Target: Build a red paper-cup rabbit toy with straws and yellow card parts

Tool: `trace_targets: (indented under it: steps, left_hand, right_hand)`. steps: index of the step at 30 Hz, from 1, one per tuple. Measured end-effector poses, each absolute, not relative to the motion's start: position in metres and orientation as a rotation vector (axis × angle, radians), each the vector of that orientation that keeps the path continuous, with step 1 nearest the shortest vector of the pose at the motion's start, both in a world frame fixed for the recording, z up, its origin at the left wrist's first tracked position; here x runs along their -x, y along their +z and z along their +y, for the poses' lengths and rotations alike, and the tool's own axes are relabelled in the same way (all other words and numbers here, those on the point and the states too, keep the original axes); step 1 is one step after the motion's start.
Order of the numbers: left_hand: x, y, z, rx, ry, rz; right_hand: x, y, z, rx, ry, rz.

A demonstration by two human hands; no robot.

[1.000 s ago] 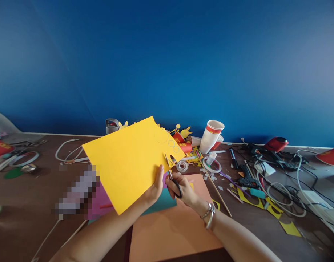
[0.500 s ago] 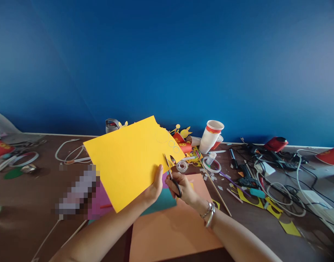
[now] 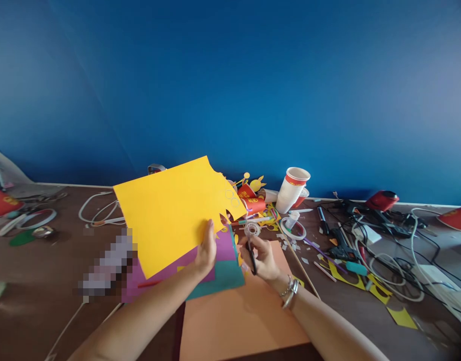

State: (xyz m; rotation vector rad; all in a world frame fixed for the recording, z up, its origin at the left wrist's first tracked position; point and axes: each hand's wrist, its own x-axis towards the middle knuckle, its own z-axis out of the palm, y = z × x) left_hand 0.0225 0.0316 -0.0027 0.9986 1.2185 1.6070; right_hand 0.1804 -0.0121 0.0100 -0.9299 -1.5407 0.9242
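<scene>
My left hand (image 3: 206,249) grips a large yellow sheet of paper (image 3: 166,215) by its lower right edge, thumb on top. Small drawn circles and cut-out notches show along the sheet's right side. A little to the right, my right hand (image 3: 262,256) is closed around the black handle of a pair of scissors (image 3: 252,255); the blades are hard to make out. The scissors are apart from the paper. Below both hands lie orange paper (image 3: 238,321), teal paper (image 3: 224,278) and purple paper (image 3: 222,248).
White paper cups (image 3: 292,190) stand stacked at the back beside red cups (image 3: 253,204). A clear tape roll (image 3: 252,229) and a white tape ring (image 3: 293,228) lie nearby. Glue gun (image 3: 343,245), cables and yellow scraps (image 3: 402,317) cover the right. A blue wall (image 3: 230,90) rises behind.
My right hand has drawn the scissors away from the sheet, to the right and slightly down. My left hand and the yellow sheet have shifted a little left.
</scene>
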Motion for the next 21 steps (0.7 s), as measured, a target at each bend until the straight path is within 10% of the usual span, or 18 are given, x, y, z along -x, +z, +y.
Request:
trace_targets:
  steps: [21]
  left_hand:
    - [-0.022, 0.032, 0.010, -1.502, 1.443, 1.316]
  right_hand:
    - [-0.180, 0.028, -0.001, 0.940, 1.221, -1.387]
